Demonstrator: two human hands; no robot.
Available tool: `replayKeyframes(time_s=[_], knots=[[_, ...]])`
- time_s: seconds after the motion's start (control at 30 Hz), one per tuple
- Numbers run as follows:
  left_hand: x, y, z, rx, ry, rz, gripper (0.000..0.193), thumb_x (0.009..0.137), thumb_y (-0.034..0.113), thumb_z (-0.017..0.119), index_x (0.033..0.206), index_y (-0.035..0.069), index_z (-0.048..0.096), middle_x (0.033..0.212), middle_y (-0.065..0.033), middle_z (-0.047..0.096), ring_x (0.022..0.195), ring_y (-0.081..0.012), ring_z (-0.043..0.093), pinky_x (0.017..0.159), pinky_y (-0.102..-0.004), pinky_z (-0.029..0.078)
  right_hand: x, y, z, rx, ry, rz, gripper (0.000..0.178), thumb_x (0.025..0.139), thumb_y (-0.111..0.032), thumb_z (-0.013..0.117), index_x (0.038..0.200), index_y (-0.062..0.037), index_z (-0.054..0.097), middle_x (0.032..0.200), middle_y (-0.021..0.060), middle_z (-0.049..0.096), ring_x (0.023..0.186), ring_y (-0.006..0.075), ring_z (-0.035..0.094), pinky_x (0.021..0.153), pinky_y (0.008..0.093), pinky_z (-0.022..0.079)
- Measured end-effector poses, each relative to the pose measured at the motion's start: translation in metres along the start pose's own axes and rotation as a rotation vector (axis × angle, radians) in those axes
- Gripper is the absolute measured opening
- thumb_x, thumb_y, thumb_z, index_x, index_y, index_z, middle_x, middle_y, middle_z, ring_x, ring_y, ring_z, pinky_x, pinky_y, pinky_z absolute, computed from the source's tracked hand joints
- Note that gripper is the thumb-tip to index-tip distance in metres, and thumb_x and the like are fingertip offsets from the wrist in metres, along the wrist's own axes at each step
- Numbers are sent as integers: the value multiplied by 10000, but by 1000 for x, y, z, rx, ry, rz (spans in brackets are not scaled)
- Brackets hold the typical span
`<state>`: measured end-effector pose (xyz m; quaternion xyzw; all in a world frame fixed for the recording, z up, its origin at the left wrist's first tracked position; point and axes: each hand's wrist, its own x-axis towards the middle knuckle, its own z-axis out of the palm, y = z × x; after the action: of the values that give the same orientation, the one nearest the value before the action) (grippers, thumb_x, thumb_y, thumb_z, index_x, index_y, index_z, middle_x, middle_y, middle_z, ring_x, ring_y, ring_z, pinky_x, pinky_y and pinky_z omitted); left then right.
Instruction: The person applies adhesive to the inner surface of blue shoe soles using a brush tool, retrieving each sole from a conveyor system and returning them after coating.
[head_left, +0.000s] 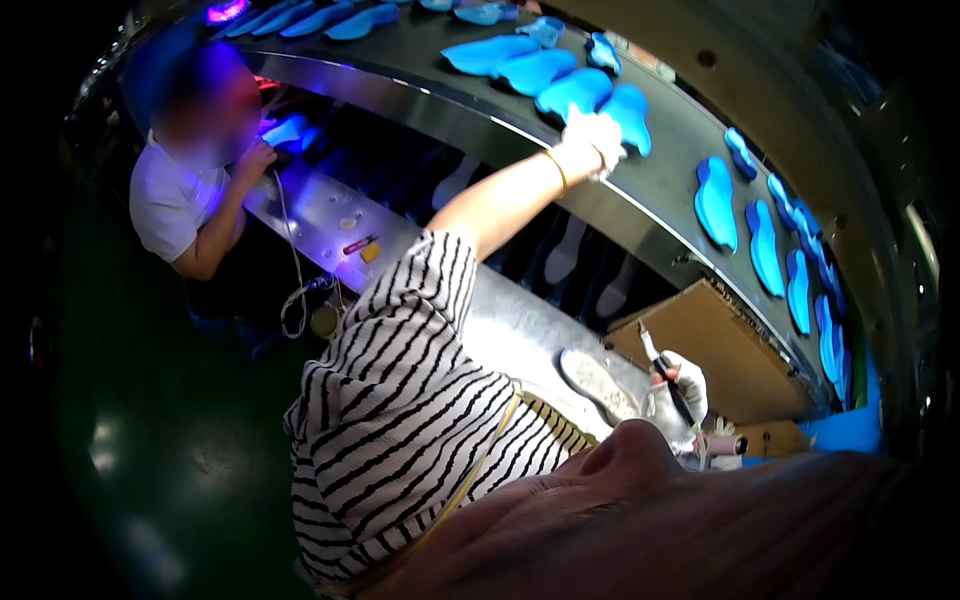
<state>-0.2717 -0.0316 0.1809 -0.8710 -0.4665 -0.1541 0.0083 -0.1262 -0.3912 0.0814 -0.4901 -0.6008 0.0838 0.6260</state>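
My left arm, in a black-and-white striped sleeve, stretches out over the conveyor belt. In a white glove, my left hand has its fingers on the near end of a blue shoe sole; its grip is partly hidden. Another blue sole lies right beside the hand. Lower right, my gloved right hand is closed round a pen-shaped corded tool with a black grip and pale tip, pointing up and left. A pale shoe sole lies on the brightly lit bench left of that hand.
More blue soles lie along the curving belt. A cardboard sheet leans behind my right hand, and a brownish cylinder stands below it. Across to the left, a co-worker in a white shirt sits at the bench under violet light.
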Motion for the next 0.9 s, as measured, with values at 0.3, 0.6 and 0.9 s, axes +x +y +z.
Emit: replayKeyframes(time_s=[0.3, 0.6, 0.9], knots=[[5, -19, 17, 171, 388, 276, 269, 851, 340, 595, 1052, 171, 654, 1050, -51, 626, 1054, -228, 540, 1037, -490, 282, -23, -14, -8, -100, 123, 201, 186, 785, 52, 675, 911, -33, 568, 967, 58, 591, 819, 119, 580, 754, 247, 477], [-57, -19, -65, -1408, 803, 479, 323, 947, 327, 530, 877, 36, 651, 997, -143, 631, 845, -219, 599, 783, -305, 466, -29, 11, -23, 194, 269, 371, 217, 808, 16, 677, 983, -29, 557, 998, 94, 638, 873, 136, 604, 795, 267, 488], [-131, 3, 28, -2528, -708, 272, 636, 952, 525, 350, 715, 2, 624, 1069, -257, 599, 824, -332, 569, 717, -410, 490, -25, 32, -5, 267, 260, 446, 264, 786, 42, 670, 1021, -24, 571, 919, 70, 630, 850, 139, 616, 783, 269, 503]])
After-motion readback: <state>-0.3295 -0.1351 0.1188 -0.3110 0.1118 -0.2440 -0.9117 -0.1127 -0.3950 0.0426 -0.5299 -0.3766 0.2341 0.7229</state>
